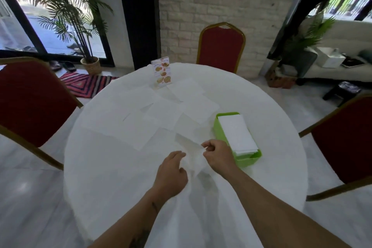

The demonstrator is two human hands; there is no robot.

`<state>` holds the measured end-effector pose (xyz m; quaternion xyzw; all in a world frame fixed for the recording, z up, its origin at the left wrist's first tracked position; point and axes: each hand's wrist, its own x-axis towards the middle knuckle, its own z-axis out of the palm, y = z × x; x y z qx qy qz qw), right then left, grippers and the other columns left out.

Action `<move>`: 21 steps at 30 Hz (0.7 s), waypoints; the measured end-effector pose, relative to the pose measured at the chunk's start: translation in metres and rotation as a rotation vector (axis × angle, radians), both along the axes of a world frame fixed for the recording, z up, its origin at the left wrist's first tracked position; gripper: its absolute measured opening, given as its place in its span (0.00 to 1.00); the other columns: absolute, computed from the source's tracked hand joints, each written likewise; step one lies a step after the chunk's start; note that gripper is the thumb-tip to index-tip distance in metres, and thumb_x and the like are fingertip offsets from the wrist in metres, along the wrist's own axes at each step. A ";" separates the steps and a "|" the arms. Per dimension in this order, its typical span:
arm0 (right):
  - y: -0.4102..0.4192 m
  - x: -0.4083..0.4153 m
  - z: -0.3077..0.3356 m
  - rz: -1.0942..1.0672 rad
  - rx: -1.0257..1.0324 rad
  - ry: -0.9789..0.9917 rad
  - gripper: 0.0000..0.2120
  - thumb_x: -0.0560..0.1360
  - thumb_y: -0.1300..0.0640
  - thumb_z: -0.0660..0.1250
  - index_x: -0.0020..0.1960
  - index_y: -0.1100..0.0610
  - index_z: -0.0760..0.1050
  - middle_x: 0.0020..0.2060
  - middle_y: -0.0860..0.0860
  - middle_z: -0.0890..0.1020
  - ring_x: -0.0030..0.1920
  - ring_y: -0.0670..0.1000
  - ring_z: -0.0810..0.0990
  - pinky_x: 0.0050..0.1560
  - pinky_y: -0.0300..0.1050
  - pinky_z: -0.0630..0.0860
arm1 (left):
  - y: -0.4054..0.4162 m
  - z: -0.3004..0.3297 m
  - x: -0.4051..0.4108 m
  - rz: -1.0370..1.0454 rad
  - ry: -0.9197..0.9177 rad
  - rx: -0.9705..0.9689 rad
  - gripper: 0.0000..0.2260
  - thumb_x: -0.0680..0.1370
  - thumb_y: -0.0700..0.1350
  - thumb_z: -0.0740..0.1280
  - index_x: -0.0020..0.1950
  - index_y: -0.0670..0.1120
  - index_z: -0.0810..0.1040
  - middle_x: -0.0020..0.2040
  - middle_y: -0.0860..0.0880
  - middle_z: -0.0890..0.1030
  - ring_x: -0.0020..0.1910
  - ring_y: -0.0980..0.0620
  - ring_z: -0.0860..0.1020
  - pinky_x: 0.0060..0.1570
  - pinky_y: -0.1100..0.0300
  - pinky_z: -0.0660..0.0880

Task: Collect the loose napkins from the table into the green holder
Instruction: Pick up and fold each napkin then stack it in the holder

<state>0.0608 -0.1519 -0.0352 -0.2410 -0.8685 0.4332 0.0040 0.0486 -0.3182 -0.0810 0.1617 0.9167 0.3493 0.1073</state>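
Note:
Several loose white napkins (167, 112) lie spread over the middle of the round table (112, 167), which is covered in white cloth. The green holder (248, 160) stands right of centre with a stack of folded napkins (236, 133) in it. Between my hands a white napkin (193, 157) is lifted and partly folded. My right hand (216, 154) pinches its upper right corner, just left of the holder. My left hand (171, 171) grips its lower left edge with curled fingers.
A menu card stand (162, 73) is at the table's far side. Red chairs stand at the left (32, 102), the far side (221, 46) and the right (346, 143). A potted palm (91, 65) and a striped rug (86, 84) are on the floor beyond.

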 end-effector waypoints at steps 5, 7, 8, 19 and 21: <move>0.076 -0.012 0.022 -0.114 -0.041 0.100 0.13 0.71 0.66 0.65 0.48 0.52 0.83 0.35 0.44 0.80 0.41 0.48 0.79 0.40 0.38 0.72 | 0.064 0.014 -0.013 -0.080 0.029 0.015 0.25 0.73 0.38 0.61 0.72 0.45 0.69 0.72 0.49 0.68 0.71 0.51 0.66 0.72 0.57 0.62; 0.105 -0.017 0.025 -0.166 -0.097 0.082 0.13 0.70 0.66 0.65 0.48 0.52 0.82 0.35 0.45 0.81 0.41 0.49 0.80 0.40 0.39 0.74 | 0.087 0.016 -0.015 -0.100 0.017 0.013 0.26 0.73 0.39 0.61 0.72 0.45 0.68 0.73 0.49 0.68 0.72 0.50 0.66 0.72 0.56 0.62; 0.117 -0.019 0.024 -0.187 -0.128 0.061 0.13 0.70 0.66 0.65 0.48 0.53 0.83 0.38 0.47 0.83 0.44 0.51 0.81 0.43 0.41 0.76 | 0.097 0.017 -0.015 -0.108 0.012 0.008 0.26 0.73 0.39 0.61 0.72 0.45 0.68 0.73 0.48 0.68 0.71 0.50 0.66 0.72 0.55 0.62; 0.178 -0.038 -0.010 -0.197 -0.193 -0.087 0.19 0.71 0.63 0.65 0.61 0.57 0.79 0.59 0.53 0.81 0.59 0.55 0.79 0.62 0.50 0.76 | 0.166 0.019 -0.021 -0.055 0.003 -0.066 0.25 0.74 0.38 0.60 0.73 0.46 0.66 0.73 0.50 0.66 0.71 0.51 0.66 0.71 0.60 0.60; 0.182 -0.039 -0.009 -0.150 -0.168 -0.107 0.20 0.71 0.62 0.64 0.63 0.57 0.78 0.61 0.54 0.80 0.61 0.55 0.78 0.61 0.47 0.75 | 0.171 0.019 -0.021 -0.025 0.009 -0.058 0.25 0.74 0.38 0.60 0.72 0.46 0.67 0.73 0.50 0.66 0.70 0.51 0.66 0.70 0.61 0.61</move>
